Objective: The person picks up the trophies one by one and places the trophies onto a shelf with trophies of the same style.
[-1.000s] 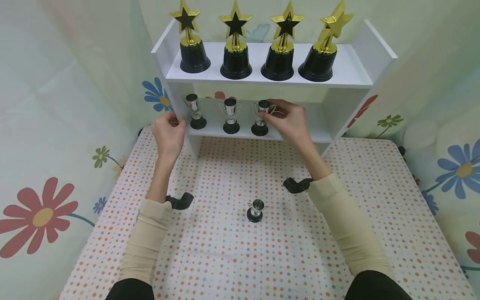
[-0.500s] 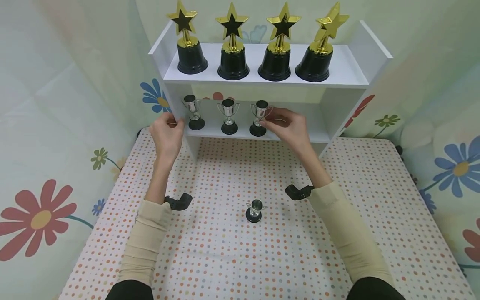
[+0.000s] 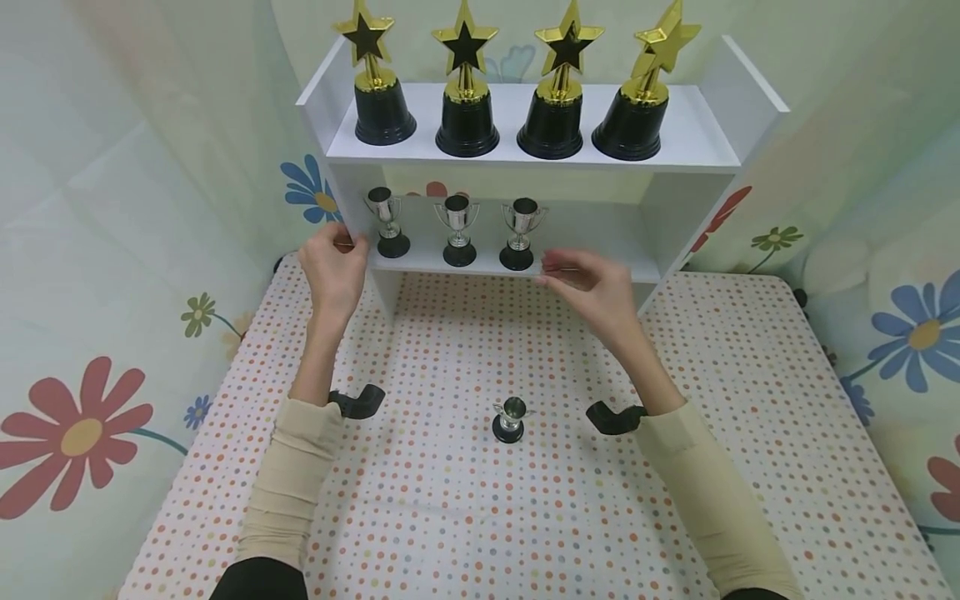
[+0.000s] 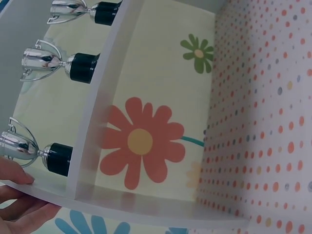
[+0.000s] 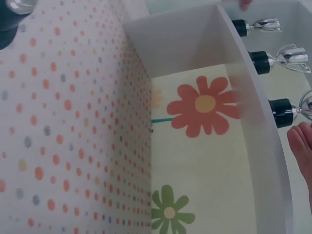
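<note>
My left hand [image 3: 334, 268] grips the left side panel of a white two-tier shelf [image 3: 750, 96]. In the left wrist view, the thumb [image 4: 15, 171] lies inside that panel and the other fingers [image 4: 29, 214] outside it. Three small silver trophy cups with black bases stand upright on the lower tier: a left one [image 3: 386, 222], a middle one [image 3: 459, 231] and a right one [image 3: 519, 235]. Just right of the right cup, my right hand [image 3: 600, 298] hovers by the tier's front edge, fingers loosely bent and holding nothing. Another small trophy cup [image 3: 509, 419] stands on the table.
Several gold star trophies [image 3: 467, 100] with black bases line the upper tier. The shelf stands at the back of a table with a dotted cloth [image 3: 450, 517]. A flower-print curtain [image 3: 150, 250] hangs behind and at both sides.
My right hand has let go of the right trophy cup and drawn back toward me and to the right. The cup stays on the lower tier. My left hand keeps its place.
</note>
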Demonstrator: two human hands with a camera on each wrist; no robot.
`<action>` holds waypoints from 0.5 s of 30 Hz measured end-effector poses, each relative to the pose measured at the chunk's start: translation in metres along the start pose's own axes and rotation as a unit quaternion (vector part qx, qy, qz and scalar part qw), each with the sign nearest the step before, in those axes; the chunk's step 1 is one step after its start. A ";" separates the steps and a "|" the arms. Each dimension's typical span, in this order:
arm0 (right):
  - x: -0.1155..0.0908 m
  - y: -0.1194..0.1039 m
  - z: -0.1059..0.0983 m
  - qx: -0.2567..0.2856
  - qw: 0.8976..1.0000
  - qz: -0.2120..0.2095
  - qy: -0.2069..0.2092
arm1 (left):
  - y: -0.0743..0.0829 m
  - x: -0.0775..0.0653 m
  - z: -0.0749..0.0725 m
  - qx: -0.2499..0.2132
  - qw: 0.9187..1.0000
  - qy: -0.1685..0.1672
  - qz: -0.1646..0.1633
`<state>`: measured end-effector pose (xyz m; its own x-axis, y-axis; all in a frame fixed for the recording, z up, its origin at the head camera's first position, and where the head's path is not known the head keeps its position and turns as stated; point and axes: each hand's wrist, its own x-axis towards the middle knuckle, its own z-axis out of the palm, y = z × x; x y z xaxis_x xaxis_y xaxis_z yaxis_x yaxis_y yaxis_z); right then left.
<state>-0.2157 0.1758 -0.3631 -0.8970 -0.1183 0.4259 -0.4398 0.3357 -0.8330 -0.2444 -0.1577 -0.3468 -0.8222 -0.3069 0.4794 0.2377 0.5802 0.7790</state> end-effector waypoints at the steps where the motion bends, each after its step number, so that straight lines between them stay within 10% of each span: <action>1: -0.004 0.000 0.000 -0.004 1.000 -0.006 -0.005 | 0.000 0.000 0.000 0.000 1.000 0.000 0.001; 15: -0.067 0.008 0.004 -0.131 0.987 -0.065 -0.064 | -0.001 0.000 0.001 -0.001 1.000 0.000 -0.004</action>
<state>-0.1596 0.1822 -0.3996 -0.8390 -0.2881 0.4615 -0.5406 0.5376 -0.6471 -0.2449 -0.1576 -0.3484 -0.8238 -0.3122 0.4732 0.2316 0.5764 0.7836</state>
